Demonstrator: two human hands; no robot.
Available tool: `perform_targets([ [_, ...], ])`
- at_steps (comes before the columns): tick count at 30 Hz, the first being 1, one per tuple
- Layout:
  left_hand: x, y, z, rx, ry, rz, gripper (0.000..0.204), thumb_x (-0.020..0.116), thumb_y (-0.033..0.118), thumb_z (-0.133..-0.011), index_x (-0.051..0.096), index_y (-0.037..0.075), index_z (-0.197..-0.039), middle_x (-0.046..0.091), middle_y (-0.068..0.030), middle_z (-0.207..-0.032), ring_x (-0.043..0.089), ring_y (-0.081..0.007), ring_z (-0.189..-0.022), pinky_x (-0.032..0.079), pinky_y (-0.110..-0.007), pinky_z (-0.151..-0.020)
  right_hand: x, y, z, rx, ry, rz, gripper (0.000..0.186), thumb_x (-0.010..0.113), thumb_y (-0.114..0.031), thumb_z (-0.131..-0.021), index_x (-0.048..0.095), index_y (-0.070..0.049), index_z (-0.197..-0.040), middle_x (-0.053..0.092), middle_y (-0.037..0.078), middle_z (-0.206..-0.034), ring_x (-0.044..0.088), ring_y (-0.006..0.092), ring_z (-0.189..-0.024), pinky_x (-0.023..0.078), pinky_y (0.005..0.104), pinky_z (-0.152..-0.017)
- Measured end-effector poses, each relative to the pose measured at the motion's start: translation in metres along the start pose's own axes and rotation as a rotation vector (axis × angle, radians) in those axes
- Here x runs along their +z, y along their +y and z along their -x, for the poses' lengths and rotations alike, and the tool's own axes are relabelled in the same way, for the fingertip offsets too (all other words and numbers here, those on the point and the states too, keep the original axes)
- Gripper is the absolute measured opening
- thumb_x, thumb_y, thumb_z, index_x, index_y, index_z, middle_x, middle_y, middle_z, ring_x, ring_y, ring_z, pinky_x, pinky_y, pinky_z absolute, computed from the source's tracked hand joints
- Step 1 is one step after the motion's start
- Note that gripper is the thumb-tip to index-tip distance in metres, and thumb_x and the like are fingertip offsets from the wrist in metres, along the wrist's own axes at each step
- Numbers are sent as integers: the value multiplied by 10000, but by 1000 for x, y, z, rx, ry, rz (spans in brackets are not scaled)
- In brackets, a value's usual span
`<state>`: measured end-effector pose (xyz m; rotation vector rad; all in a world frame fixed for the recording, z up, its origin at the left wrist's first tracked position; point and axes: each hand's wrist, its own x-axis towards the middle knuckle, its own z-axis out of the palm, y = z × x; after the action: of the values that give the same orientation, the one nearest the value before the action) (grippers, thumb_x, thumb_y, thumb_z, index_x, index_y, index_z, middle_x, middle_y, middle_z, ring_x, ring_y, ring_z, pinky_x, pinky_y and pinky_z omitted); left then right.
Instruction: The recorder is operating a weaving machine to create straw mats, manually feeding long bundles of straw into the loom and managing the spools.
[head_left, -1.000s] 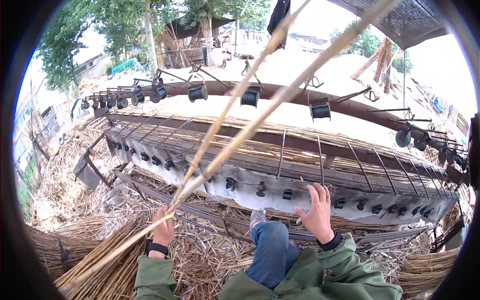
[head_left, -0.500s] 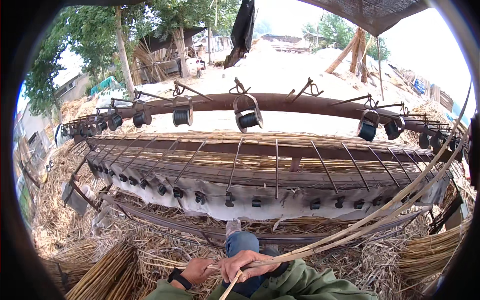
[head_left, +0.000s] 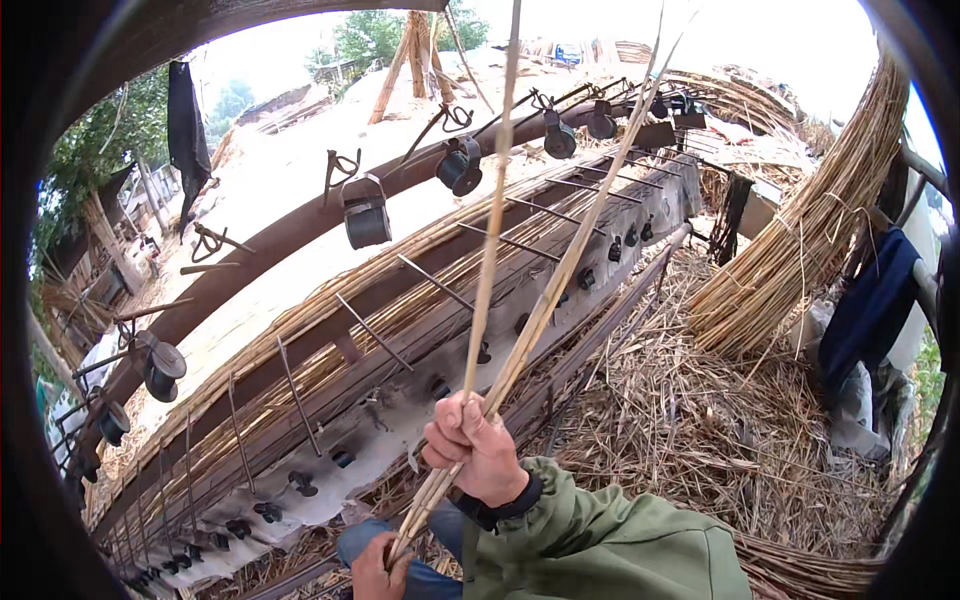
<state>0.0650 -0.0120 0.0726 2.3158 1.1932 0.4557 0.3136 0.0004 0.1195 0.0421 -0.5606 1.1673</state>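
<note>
Head view: your right hand (head_left: 478,448) and left hand (head_left: 378,567) are both clenched around the reed stalks (head_left: 532,320), which run from seven o'clock up toward one o'clock over the weaving frame (head_left: 400,330).

1. Around your hands you have no package, no label, no sign and no screen.
</note>
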Motion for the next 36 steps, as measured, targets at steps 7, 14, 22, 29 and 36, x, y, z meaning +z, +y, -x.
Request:
perform_targets([
  [7,23,8,-9,98,-107,-2,278,555,148,-845,560,34,-1098,600,-198,-1009,580,-371,-871,468,-440,-735,-39,-69,22,-257,292,142,344,363,-416,-950,428,-122,-781,267,-38,-606,239,68,-480,244,223,-439],
  [14,12,-48,4,278,64,-373,174,557,126,-796,554,45,-950,567,-80,-724,590,-249,-671,478,-353,-550,-67,-54,31,-211,464,80,312,356,-380,-966,406,-124,-795,336,-17,-642,364,125,-590,367,297,-632],
  [22,-44,-149,84,-9,255,-642,75,508,140,-783,476,78,-811,519,-43,-726,550,-209,-725,453,-354,-625,-120,-86,26,44,-39,379,229,347,-263,-983,436,-60,-1041,463,49,-905,471,185,-847,423,336,-828],
  [29,-158,-220,168,-418,616,-1216,78,544,151,-709,572,102,-763,524,-40,-825,480,-231,-866,379,-350,-716,-151,-105,23,-87,125,1078,405,410,-314,-963,504,35,-1147,590,119,-833,516,175,-648,454,303,-587],
  [36,-294,-256,139,-588,941,-1166,127,521,84,-753,578,62,-865,532,-108,-926,487,-317,-886,445,-383,-758,-31,47,13,193,250,470,221,406,-294,-965,450,-107,-1074,499,47,-1133,485,174,-1053,447,314,-844],
])
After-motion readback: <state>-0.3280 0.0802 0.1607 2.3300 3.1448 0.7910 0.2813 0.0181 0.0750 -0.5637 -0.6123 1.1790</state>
